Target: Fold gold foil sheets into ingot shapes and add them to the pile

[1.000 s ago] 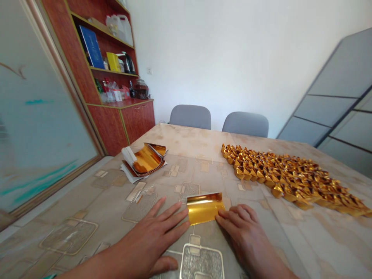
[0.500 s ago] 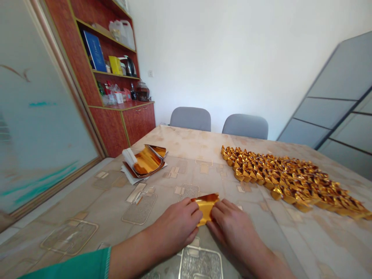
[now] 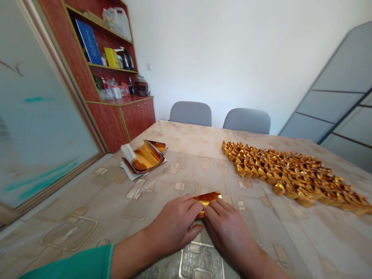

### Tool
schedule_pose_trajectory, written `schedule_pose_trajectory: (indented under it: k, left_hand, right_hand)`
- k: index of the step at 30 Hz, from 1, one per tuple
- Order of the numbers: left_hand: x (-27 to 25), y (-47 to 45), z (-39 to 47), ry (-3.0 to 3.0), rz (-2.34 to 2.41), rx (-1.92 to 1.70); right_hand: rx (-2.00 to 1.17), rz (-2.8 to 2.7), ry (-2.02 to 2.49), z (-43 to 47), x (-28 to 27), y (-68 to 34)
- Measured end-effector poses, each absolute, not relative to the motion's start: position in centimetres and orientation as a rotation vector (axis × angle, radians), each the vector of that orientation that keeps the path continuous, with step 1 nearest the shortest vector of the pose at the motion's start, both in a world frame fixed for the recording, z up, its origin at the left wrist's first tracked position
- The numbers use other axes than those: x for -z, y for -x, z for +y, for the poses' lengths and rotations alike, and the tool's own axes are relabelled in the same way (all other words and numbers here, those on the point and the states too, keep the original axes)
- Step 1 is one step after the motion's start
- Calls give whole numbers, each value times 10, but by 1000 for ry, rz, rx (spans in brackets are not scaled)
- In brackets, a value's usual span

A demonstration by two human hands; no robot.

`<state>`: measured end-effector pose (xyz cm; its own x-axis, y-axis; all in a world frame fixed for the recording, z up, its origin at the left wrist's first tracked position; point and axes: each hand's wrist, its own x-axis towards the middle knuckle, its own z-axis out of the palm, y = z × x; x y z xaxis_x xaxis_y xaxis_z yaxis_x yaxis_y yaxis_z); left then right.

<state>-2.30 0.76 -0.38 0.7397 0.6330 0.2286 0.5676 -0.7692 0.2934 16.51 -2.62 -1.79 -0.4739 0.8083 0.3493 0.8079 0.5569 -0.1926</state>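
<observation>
A piece of shiny gold foil paper (image 3: pixel 207 197), curled along its far edge, lies between my two hands low over the table. My left hand (image 3: pixel 178 219) grips its left side, fingers bent over the near edge. On the other side my right hand (image 3: pixel 228 221) closes on the foil, its fingertips pressed near the middle of the near edge. Both thumbs are partly under or behind the paper. Off to the left lies a loose stack of gold foil sheets (image 3: pixel 148 157) with white backing. Rows of folded gold paper ingots (image 3: pixel 279 166) cover the right side.
A patterned cloth covers the table (image 3: pixel 180 133). Two grey chairs (image 3: pixel 190 113) (image 3: pixel 247 120) stand at the far edge. Behind on the left is a red-brown cabinet (image 3: pixel 138 116) with bottles, a kettle and boxes. A frosted sliding door (image 3: pixel 43 116) borders the left.
My right hand has slid left over the foil, so the hands are closer together and less foil shows. The view has tilted slightly downward.
</observation>
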Motion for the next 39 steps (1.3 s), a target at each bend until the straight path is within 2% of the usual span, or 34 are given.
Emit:
schedule_pose_trajectory:
  k: [6, 12, 30, 39]
  left_hand:
    - [5, 41, 13, -2632, 902, -506]
    - [10, 44, 18, -2533, 976, -576]
    - [10, 40, 21, -2422, 1279, -539]
    - [12, 39, 22, -2456, 1286, -514]
  right_hand:
    - [-305, -2270, 1249, -36, 4, -173]
    - [-410, -2205, 1297, -29, 2, -174]
    - [-139, -2172, 1600, -14, 28, -176]
    - [-162, -2181, 1626, -13, 28, -176]
